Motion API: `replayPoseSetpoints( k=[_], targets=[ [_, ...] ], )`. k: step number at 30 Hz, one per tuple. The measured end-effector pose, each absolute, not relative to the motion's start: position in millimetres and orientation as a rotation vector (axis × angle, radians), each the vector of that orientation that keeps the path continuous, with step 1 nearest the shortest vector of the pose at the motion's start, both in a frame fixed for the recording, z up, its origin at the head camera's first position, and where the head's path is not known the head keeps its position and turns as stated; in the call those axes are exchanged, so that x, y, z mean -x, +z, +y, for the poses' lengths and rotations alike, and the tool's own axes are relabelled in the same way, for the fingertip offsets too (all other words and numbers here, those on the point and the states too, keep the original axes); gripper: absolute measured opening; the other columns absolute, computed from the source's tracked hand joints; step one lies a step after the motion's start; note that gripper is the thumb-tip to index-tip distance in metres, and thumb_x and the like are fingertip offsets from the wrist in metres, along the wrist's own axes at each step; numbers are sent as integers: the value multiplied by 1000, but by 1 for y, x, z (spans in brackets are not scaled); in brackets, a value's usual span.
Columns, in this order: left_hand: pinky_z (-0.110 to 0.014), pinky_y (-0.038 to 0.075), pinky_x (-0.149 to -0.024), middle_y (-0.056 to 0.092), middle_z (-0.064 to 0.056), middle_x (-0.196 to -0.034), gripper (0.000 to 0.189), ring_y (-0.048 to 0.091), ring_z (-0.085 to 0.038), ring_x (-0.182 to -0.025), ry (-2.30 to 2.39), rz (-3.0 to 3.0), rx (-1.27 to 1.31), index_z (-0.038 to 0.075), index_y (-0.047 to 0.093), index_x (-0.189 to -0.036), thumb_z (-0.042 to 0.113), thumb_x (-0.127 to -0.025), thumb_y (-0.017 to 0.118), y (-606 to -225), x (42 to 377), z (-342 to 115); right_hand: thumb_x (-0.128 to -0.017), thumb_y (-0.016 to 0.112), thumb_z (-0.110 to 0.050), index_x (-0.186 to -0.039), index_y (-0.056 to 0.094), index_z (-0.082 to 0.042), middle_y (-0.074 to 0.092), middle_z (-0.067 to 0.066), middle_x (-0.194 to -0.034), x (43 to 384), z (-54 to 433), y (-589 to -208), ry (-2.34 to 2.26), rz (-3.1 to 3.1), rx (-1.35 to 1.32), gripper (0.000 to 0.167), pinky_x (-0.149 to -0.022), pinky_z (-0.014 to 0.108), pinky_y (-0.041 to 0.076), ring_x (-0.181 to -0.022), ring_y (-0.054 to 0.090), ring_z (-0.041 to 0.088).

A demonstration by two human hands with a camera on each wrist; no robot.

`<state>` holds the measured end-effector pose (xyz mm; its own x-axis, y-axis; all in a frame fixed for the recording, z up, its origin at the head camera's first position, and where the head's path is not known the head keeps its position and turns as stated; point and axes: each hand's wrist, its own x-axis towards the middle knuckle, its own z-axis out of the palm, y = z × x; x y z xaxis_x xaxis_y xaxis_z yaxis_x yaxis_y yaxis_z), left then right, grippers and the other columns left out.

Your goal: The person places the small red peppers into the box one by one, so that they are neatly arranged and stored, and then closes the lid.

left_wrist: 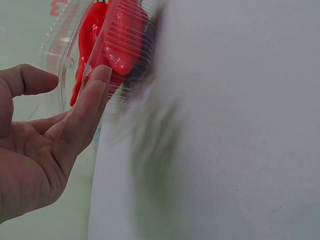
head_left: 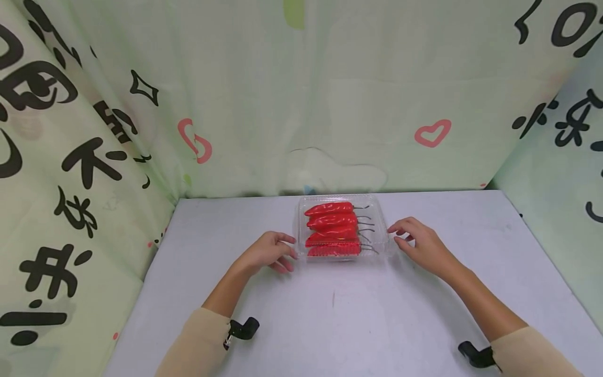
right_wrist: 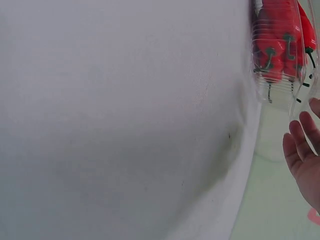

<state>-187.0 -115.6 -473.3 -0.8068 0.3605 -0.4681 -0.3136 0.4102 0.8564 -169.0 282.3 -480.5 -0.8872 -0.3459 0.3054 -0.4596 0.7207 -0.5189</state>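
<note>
A clear plastic box point(head_left: 382, 250) with a ribbed side stands toward the back of the white table. Several glossy red chili peppers point(head_left: 333, 221) lie inside it in a row, their thin stems pointing right. My left hand point(head_left: 269, 252) is at the box's left side, fingers loosely extended with the fingertips right at the wall. In the left wrist view its thumb stands apart from the fingers. My right hand point(head_left: 422, 246) is by the box's right edge, fingers relaxed and slightly bent. The right wrist view shows its fingertips point(right_wrist: 304, 118) close to the box's corner.
The white table point(head_left: 339, 319) reaches to a pale green curtain point(head_left: 245, 104) with dark printed characters and pink hearts, which hangs behind it and on both sides. A black wrist camera point(head_left: 244, 329) is worn on the left sleeve, another black camera point(head_left: 476, 355) on the right.
</note>
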Motion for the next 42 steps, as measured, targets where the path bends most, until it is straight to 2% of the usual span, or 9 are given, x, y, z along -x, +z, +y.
replayPoseSetpoints(
  k=[6, 11, 17, 20, 26, 30, 33, 37, 42],
  targets=[
    [-38, 66, -72, 76, -20, -111, 43, 77, -37, -83, 1451, 2036, -52, 0, 59, -137, 16, -98, 59, -472, 180, -116, -97, 67, -5, -120, 68, -4, 68, 14, -118, 163, 281, -479, 972, -2865, -581, 22, -82, 43, 64, -101, 69, 32],
    [-40, 66, -74, 75, -20, -109, 40, 77, -37, -83, 1455, 2030, -69, 1, 62, -133, 19, -97, 62, -474, 179, -116, -100, 65, -10, -127, 63, 0, 66, 18, -124, 159, 280, -479, 1060, -2943, -527, 28, -88, 51, 61, -108, 69, 35],
    [-38, 66, -71, 75, -21, -104, 30, 76, -36, -80, 1444, 2031, -49, 0, 68, -120, 20, -97, 68, -478, 180, -114, -101, 66, -10, -132, 58, 1, 65, 21, -129, 154, 278, -476, 1203, -2971, -464, 34, -91, 48, 61, -111, 69, 37],
    [-37, 66, -70, 74, -22, -100, 27, 76, -33, -76, 1435, 2037, -44, -2, 69, -114, 19, -98, 69, -480, 180, -112, -101, 66, -11, -134, 56, 1, 65, 23, -130, 154, 276, -476, 1264, -2974, -435, 37, -89, 41, 63, -110, 70, 37],
    [-39, 66, -69, 71, -23, -90, 26, 72, -22, -64, 1421, 2038, -60, -8, 70, -105, 17, -98, 70, -480, 178, -111, -100, 67, -10, -136, 52, -1, 68, 20, -121, 153, 277, -479, 1318, -2972, -410, 40, -81, 16, 58, -103, 73, 29],
    [-39, 66, -67, 70, -22, -85, 25, 70, -18, -59, 1410, 2035, -74, -10, 70, -100, 15, -98, 68, -481, 178, -110, -100, 66, -8, -139, 48, 0, 70, 17, -114, 151, 277, -482, 1396, -2962, -373, 44, -78, 15, 57, -96, 71, 12],
    [-38, 66, -66, 70, -21, -83, 26, 71, -20, -60, 1412, 2031, -76, -10, 70, -98, 15, -98, 68, -483, 178, -109, -101, 65, -10, -141, 44, 4, 69, 18, -111, 150, 276, -483, 1496, -2959, -324, 47, -76, 17, 58, -90, 69, 4],
    [-36, 65, -65, 70, -22, -83, 26, 74, -27, -64, 1423, 2032, -78, -10, 69, -97, 16, -99, 67, -485, 178, -109, -104, 62, -15, -134, 51, 8, 70, 15, -106, 150, 274, -485, 1525, -3004, -272, 39, -72, 20, 59, -85, 70, 10],
    [-36, 65, -65, 70, -23, -83, 26, 75, -31, -68, 1434, 2038, -81, -10, 68, -97, 16, -99, 67, -487, 178, -108, -107, 57, -20, -119, 64, 5, 73, 11, -98, 149, 275, -486, 1495, -3095, -254, 30, -69, 21, 55, -83, 66, 18]
  ],
)
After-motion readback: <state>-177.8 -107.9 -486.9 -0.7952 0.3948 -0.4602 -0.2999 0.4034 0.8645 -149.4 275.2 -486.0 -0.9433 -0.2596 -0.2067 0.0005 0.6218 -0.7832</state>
